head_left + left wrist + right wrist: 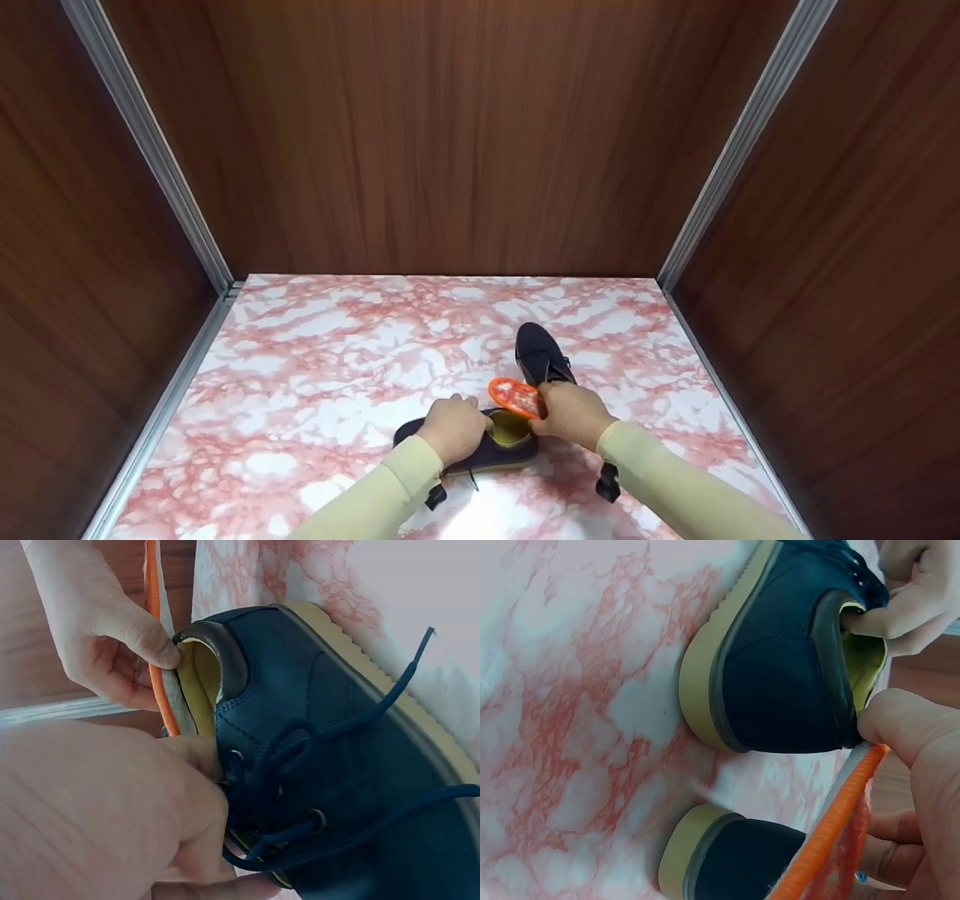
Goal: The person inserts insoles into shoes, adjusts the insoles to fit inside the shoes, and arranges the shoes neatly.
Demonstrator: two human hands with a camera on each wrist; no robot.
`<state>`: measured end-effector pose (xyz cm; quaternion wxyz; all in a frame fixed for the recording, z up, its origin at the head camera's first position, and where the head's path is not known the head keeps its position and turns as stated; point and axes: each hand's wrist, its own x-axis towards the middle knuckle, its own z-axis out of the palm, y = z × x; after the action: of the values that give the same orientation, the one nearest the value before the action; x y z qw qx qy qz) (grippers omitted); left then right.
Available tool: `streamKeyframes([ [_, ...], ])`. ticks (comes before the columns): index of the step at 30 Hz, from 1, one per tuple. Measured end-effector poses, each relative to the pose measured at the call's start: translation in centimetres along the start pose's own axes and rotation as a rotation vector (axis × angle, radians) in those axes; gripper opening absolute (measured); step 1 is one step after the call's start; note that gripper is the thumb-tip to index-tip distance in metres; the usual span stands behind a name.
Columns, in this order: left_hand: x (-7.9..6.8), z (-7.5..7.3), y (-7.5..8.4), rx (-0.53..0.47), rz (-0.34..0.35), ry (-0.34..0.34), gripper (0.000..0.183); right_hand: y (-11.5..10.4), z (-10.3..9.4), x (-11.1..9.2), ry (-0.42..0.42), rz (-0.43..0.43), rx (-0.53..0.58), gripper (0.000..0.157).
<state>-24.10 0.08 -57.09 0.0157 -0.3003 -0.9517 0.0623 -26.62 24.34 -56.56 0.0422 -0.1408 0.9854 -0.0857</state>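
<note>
A dark blue lace-up shoe (491, 456) with a tan sole lies sideways in front of me, toe to the left. My left hand (454, 429) grips it at the tongue and laces, one digit reaching inside the yellow-lined opening (199, 679). My right hand (574, 414) pinches an orange-edged insole (514, 397), red and white on one face and grey on the other. In the right wrist view, the right thumb presses the insole (847, 802) right at the shoe's heel collar (832, 652). Loose laces (360, 720) trail over the shoe's side.
A matching dark blue shoe (536, 349) stands beyond the right hand, toe pointing away. Both are on a red-and-white marbled table (337, 352). Brown wood-grain panels (450, 135) with metal edge strips (742, 142) enclose the back and sides.
</note>
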Motion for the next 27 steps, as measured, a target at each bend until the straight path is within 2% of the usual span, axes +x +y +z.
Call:
streamKeyframes([
  [3, 0.2, 0.1, 0.1, -0.048, 0.001, 0.003, 0.015, -0.1, 0.1, -0.1, 0.021, 0.009, -0.006, 0.043],
  [8, 0.3, 1.1, 0.1, -0.15, 0.025, 0.044, 0.018, -0.2, 0.2, -0.5, 0.054, 0.031, -0.013, 0.042],
  [12, 0.4, 1.5, -0.2, -0.179, 0.064, 0.064, 0.019, -0.2, 0.1, -0.5, 0.046, 0.033, -0.009, 0.041],
  [16, 0.6, 1.1, 0.0, -0.141, 0.093, 0.03, 0.031, -0.3, -0.1, -0.5, 0.045, 0.026, -0.007, 0.039],
  [21, 0.9, 1.1, 0.9, -0.046, 0.072, 0.008, 0.025, -0.6, 0.1, -0.5, 0.052, 0.038, -0.006, 0.048],
  [27, 0.8, 1.2, 1.1, -0.034, 0.037, 0.047, 0.019, -0.9, 0.3, -0.3, 0.049, 0.063, -0.011, 0.06],
])
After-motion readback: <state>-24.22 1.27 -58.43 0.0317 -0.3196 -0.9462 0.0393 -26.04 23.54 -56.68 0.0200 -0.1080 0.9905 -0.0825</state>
